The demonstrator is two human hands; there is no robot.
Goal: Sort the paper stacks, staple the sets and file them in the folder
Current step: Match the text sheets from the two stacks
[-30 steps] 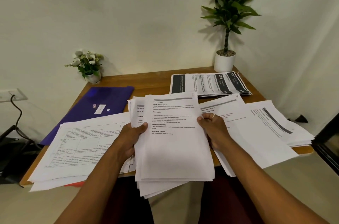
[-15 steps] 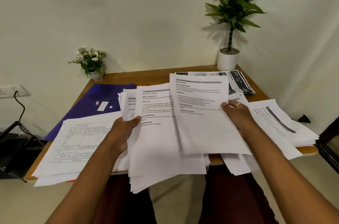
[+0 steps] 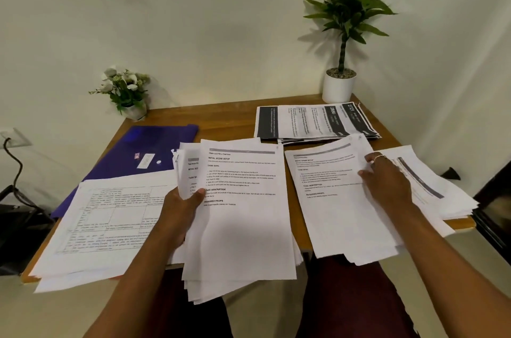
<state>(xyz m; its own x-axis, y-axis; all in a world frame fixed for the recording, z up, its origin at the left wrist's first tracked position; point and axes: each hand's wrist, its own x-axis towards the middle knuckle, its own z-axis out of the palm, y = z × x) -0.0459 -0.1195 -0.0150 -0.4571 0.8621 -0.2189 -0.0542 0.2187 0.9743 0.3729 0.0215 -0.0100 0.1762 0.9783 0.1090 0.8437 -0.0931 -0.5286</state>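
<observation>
My left hand [image 3: 179, 210] grips a thick stack of printed sheets [image 3: 243, 227] by its left edge, thumb on top; the stack hangs over the table's near edge. My right hand [image 3: 387, 180] holds a single printed sheet [image 3: 331, 199] at its right edge, thumb on top, and the sheet lies on a paper pile at the right. Beside it sits another pile with a grey bar [image 3: 431, 180]. A purple folder [image 3: 143, 149] lies shut at the back left. No stapler is in view.
On the wooden table [image 3: 229, 121], a stack of table forms [image 3: 105, 221] covers the near left and a dark-headed stack [image 3: 312, 121] lies at the back right. A potted plant [image 3: 338, 85] and a small flower pot [image 3: 127, 94] stand by the wall.
My right hand drew the top sheet off the held stack and carried it right, down onto the right pile. The left hand kept its grip on the stack.
</observation>
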